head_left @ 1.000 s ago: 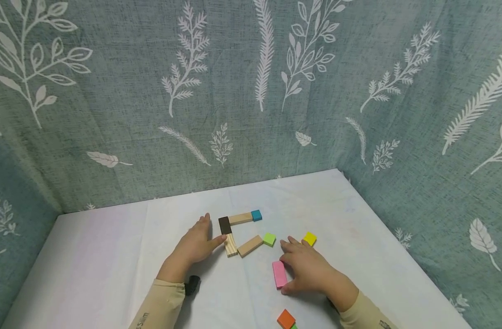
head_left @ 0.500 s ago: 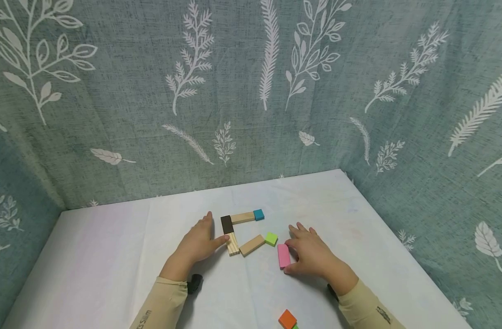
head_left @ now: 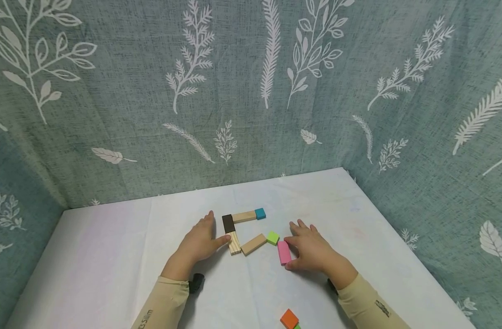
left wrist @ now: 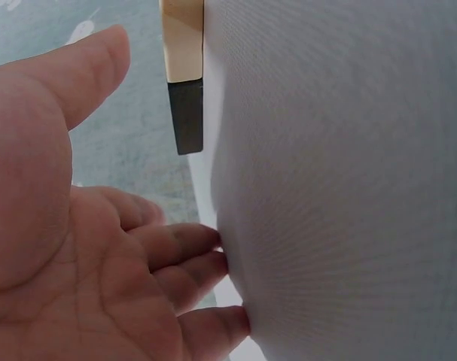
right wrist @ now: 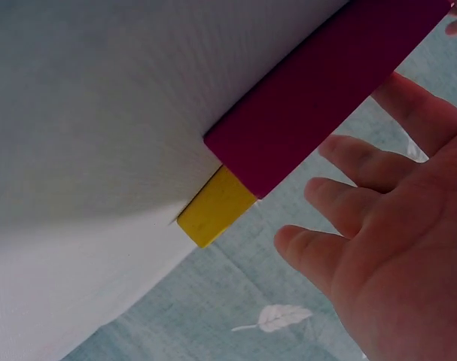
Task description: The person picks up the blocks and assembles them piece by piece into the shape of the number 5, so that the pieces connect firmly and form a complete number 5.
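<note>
Right hand (head_left: 316,253) pinches the pink block (head_left: 284,254) at its nine o'clock; block's long axis near twelve-to-six. Green block (head_left: 272,238) just beside, toward half past ten. Left hand (head_left: 199,243) farther, fingers extended.

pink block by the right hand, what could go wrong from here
A slip of the right hand could push the pink block into the nearby lime-green block, knocking it askew. In the head view, the thumb of the left hand reaches the striped wooden block's edge, so a twitch might shift it.
</note>
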Demonstrator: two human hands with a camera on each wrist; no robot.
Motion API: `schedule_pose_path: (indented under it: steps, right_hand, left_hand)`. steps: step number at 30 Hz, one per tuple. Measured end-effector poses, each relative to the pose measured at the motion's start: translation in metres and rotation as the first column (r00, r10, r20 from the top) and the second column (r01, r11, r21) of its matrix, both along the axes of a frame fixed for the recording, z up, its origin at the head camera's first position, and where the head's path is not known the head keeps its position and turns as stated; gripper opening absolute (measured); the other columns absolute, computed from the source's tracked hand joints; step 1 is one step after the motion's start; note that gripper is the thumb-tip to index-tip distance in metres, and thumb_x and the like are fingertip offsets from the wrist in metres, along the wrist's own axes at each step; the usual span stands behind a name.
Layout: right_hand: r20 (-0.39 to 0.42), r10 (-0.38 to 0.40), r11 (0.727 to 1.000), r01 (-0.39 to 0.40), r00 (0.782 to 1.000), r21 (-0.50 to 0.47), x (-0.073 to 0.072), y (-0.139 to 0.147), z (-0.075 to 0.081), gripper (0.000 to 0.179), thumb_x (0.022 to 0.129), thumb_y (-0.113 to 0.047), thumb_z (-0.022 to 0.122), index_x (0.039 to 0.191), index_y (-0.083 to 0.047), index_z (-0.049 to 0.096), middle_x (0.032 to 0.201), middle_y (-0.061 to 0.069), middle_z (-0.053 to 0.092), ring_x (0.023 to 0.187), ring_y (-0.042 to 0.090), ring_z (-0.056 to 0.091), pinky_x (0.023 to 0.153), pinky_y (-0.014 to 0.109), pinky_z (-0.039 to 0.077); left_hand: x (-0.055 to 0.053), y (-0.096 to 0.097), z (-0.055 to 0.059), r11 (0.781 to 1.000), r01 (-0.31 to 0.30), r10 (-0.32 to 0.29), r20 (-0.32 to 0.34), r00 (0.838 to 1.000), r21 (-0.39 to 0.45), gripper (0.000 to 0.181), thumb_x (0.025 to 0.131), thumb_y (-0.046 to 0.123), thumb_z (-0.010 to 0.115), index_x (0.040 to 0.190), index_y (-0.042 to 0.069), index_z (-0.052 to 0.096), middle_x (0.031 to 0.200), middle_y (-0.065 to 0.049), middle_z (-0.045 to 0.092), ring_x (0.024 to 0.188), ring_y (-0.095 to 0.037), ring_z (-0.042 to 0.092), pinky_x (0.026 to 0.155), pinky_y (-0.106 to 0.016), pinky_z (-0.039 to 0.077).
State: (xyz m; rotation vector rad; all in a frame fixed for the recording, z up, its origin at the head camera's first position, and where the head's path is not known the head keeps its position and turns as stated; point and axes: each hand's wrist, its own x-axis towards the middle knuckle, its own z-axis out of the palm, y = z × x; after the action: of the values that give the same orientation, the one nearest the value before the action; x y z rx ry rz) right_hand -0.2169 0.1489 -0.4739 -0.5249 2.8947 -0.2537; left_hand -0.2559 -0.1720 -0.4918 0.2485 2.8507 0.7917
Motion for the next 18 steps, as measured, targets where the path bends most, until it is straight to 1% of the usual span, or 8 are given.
schedule_pose_path:
  steps: [8, 15, 18]
  right_hand:
    - [0.007, -0.011, 1.0, 0.011, 1.0, -0.025, -0.0014, -0.0001, 0.0002, 0.07, 0.072, -0.043, 0.09, 0.131, -0.012, 0.068, 0.158, 0.018, 0.043, 0.151, 0.041, 0.03, 0.12, 0.064, 0.024]
    - [0.016, -0.018, 0.999, 0.019, 1.0, -0.036, -0.001, 0.0, -0.0014, 0.073, 0.071, -0.042, 0.091, 0.134, -0.013, 0.066, 0.158, 0.016, 0.043, 0.151, 0.039, 0.031, 0.12, 0.063, 0.024]
    - [0.02, -0.016, 0.999, 0.017, 1.0, -0.052, -0.0009, 0.0004, -0.0015, 0.074, 0.071, -0.042, 0.091, 0.135, -0.013, 0.066, 0.158, 0.017, 0.043, 0.151, 0.04, 0.031, 0.12, 0.063, 0.024]
  left_hand:
    - [0.0006, 0.0005, 0.0008, 1.0, -0.003, 0.003, -0.004, 1.0, -0.003, 0.102, 0.092, 0.05, 0.069, 0.157, -0.008, 0.017, 0.159, -0.031, 0.031, 0.148, -0.049, 0.029, 0.119, -0.06, 0.029]
    - [0.0005, 0.0008, 0.0008, 1.0, -0.005, 0.005, -0.012, 1.0, -0.009, 0.102, 0.092, 0.051, 0.07, 0.157, -0.009, 0.018, 0.158, -0.031, 0.033, 0.148, -0.049, 0.03, 0.118, -0.06, 0.03]
    - [0.0012, 0.0006, 0.0012, 1.0, -0.006, 0.006, -0.01, 1.0, -0.011, 0.102, 0.091, 0.051, 0.07, 0.157, -0.009, 0.019, 0.158, -0.032, 0.033, 0.148, -0.05, 0.03, 0.118, -0.061, 0.03]
